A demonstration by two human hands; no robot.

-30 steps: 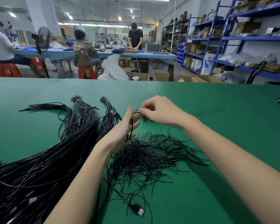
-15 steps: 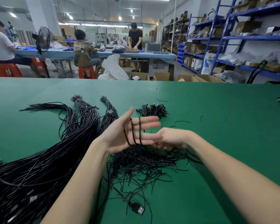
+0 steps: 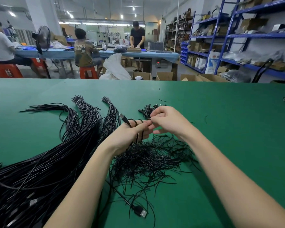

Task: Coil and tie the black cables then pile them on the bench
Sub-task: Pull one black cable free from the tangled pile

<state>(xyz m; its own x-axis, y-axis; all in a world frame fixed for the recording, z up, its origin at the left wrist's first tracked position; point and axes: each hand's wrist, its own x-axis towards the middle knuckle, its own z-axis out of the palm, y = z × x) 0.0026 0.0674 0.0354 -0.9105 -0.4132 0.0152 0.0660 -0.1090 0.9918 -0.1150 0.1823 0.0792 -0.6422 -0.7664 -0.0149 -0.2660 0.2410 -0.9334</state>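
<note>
Head view: green surface [image 3: 220, 129] carries a cable bundle [image 3: 39, 170] at 8 o'clock and loose ties [image 3: 146, 162] at centre. Left hand [image 3: 128, 135] grip curls round a coiled cable [image 3: 135, 124]; right hand [image 3: 166, 122] fingertips pinch it. No legible writing.

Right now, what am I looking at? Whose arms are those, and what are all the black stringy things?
The picture comes from a camera worn on a person's head, so you see their own two arms reaching forward over a green bench. The left hand holds a black cable looped around its fingers, with a plug end sticking up. The right hand pinches something small at those loops; it is too small to tell what. On the left lies a big heap of long black cables. Under the hands is a tangle of thin black ties. A loose USB plug lies near the front. Behind, other people work at tables.
</note>
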